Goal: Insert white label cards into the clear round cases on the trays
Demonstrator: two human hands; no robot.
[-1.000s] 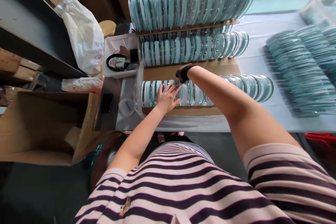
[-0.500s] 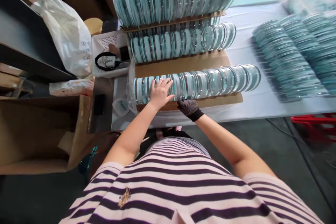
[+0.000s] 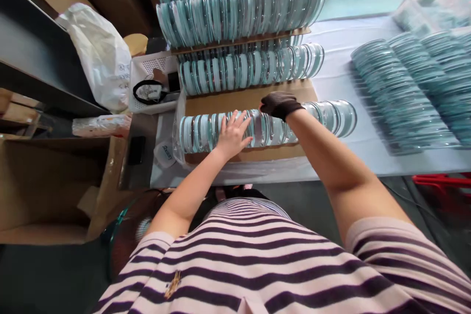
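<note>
Head view: the near row (image 3: 200, 133) of glass discs stands on edge across the cardboard (image 3: 224, 102), its right end reaching past the sheet over the table (image 3: 331, 159). Spread fingers of the left hand (image 3: 233, 137) lie flat on top of it, grasping nothing; the right hand (image 3: 280, 104), in a dark mesh glove, is at its far side with fingers bent (I cannot tell whether they grip a disc). Beyond stands a second row (image 3: 253, 68), with taller rows (image 3: 243, 14) behind it, closing off the far side. On the left, a white basket (image 3: 156, 64) holding a black loop blocks the way, backed by a bag (image 3: 101, 59); nearer are a phone (image 3: 136, 150) and a carton (image 3: 40, 181). More glass (image 3: 405, 103) fills the right, below a clear tub (image 3: 403, 14). Bare cardboard makes a narrow lane between near and second rows, and another strip shows in front. Open cloth separates the near row's right end from that glass. The table's front edge lies close to the striped shirt (image 3: 257, 255).
</note>
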